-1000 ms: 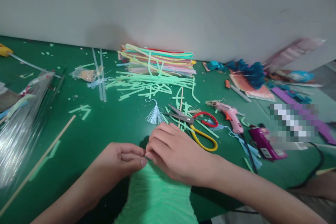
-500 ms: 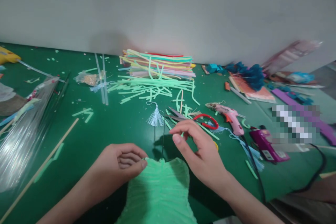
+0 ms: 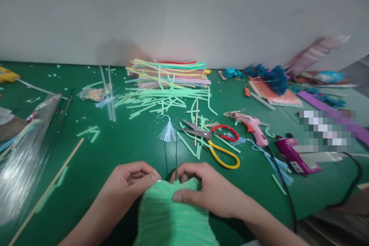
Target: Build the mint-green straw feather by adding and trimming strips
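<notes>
A light green, ribbed, fuzzy panel, apparently made of pipe cleaners, is held up between my hands at the bottom middle. My left hand pinches its upper left corner between thumb and fingers. Around its top edge, right of the middle, my right hand is closed, thumb on the near face and fingers behind. A thin dark wire sticks up from the middle of the top edge. Just beyond it lies a light blue tassel. Open scissors with red and yellow handles lie past my right hand.
Pipe cleaners in several colours are piled by the wall, with loose green pieces before them. At right are a pink glue gun, a purple device and a cord. A wooden stick and clear plastic wrap lie left.
My right hand has come down and left from above the table and taken hold of the panel's top edge. The scissors' yellow handle is now uncovered. My left hand keeps its pinch.
</notes>
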`<action>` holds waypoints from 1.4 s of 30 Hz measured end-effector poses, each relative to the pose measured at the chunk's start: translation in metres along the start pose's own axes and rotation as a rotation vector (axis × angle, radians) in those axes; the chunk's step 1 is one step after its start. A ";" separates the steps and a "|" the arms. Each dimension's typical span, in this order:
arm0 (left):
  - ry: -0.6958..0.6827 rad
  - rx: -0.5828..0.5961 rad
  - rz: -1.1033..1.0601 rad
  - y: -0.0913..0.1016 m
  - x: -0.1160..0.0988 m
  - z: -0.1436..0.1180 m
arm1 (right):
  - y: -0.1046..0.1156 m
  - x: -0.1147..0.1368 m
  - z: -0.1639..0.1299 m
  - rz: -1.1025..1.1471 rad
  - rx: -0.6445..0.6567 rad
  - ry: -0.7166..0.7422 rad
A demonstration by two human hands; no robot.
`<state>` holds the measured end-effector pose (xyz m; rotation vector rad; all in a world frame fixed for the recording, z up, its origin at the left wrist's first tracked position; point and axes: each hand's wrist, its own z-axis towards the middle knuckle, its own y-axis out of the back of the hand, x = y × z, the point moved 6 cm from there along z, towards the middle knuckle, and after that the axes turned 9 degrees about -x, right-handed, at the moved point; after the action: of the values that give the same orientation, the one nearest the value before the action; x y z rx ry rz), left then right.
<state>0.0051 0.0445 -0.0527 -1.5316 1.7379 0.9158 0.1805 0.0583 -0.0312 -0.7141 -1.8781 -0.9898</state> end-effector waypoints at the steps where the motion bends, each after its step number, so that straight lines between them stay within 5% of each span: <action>1: 0.013 -0.009 -0.023 -0.001 0.000 0.000 | 0.001 -0.001 0.000 0.002 -0.005 -0.001; 8: 0.038 0.005 -0.100 -0.006 -0.005 -0.002 | -0.002 0.003 0.005 0.097 0.013 0.039; 14: -0.002 0.145 0.019 -0.007 -0.005 -0.001 | -0.009 0.004 0.011 0.154 0.018 0.000; 20: 0.103 0.260 -0.004 -0.004 0.005 0.001 | -0.012 0.000 0.011 0.336 0.080 -0.020; 24: -0.031 0.296 0.072 -0.002 0.001 0.005 | -0.012 -0.003 0.011 0.396 0.095 -0.013; 34: -0.194 0.136 0.142 -0.001 -0.005 0.008 | -0.008 -0.002 0.011 0.273 0.020 0.044; 42: -0.077 0.187 0.199 -0.006 0.000 0.008 | -0.008 0.002 0.009 -0.015 -0.198 0.221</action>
<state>0.0108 0.0506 -0.0575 -1.2057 1.8870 0.8684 0.1697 0.0619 -0.0351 -0.6762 -1.6115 -1.2242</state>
